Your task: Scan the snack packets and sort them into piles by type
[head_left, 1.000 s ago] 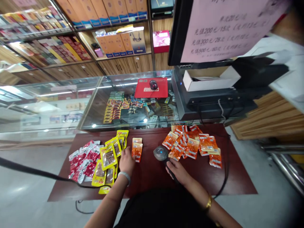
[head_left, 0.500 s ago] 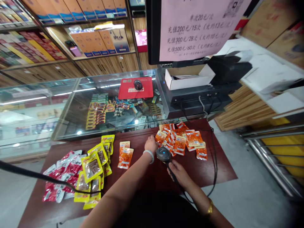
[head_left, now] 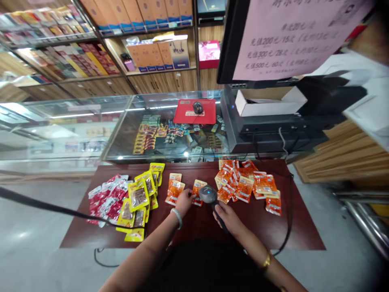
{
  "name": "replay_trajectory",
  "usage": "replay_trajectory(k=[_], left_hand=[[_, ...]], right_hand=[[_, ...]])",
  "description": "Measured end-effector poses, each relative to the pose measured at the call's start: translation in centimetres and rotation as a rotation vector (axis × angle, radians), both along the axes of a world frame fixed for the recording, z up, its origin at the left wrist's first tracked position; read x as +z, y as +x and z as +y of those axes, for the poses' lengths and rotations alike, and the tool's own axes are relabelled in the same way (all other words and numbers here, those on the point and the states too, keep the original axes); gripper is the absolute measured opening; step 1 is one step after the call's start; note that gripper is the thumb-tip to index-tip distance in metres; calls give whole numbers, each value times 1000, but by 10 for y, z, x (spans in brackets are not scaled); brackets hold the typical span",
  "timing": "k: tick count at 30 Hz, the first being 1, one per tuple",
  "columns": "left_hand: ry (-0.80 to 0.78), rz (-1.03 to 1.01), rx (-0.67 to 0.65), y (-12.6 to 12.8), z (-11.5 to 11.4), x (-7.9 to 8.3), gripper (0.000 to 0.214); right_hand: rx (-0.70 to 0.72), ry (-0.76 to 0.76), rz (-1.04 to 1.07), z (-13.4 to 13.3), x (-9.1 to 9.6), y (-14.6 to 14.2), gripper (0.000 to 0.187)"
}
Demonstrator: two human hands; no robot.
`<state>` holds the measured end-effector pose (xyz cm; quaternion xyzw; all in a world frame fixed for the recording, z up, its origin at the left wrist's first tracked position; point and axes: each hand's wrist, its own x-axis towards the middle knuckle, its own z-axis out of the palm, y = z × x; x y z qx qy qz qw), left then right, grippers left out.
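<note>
your right hand (head_left: 228,218) grips the scanner (head_left: 208,195); left hand (head_left: 184,202) pinches an orange packet (head_left: 198,189) just left of it. two packets (head_left: 176,192) farther left look done; pile (head_left: 244,188) right of it looks pending.

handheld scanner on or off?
On, it appears: a blue light shows atop the scanner in the right hand. Cannot tell whether it's reading anything.
</note>
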<state>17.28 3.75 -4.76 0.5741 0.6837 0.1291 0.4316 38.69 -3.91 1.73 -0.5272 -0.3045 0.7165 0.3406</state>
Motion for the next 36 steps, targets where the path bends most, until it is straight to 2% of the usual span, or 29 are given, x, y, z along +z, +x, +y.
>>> replay_trajectory(k=[5, 8, 11, 14, 16, 18, 21, 24, 28, 32, 36], left_hand=[[13, 47, 20, -27, -25, 2, 14], [13, 60, 121, -46, -35, 2, 8], [14, 128, 221, -73, -38, 7, 7], [38, 242, 231, -97, -37, 16, 9], [91, 349, 226, -105, -37, 22, 17], [161, 449, 224, -102, -38, 27, 35], [288, 497, 156, -78, -41, 31, 49], [365, 401, -29, -38, -42, 30, 38], [383, 185, -292, 27, -34, 20, 29], [326, 131, -402, 87, -20, 13, 33], [160, 274, -439, 128, -4, 14, 25]], right_hand=[[150, 77, 33, 7, 3, -24, 52], [227, 91, 38, 6, 5, -32, 54], [251, 75, 29, 2, 7, -34, 56], [246, 56, 30, -4, 7, -31, 59], [229, 50, 23, -9, 6, -27, 57], [206, 46, 16, -16, 3, -22, 56], [156, 39, 21, -26, -3, -12, 55], [87, 39, 20, -36, -7, 0, 54], [-15, 14, -21, -47, -5, 18, 53], [-112, -25, -61, -56, 2, 36, 57], [-200, -60, -84, -63, 5, 49, 57]])
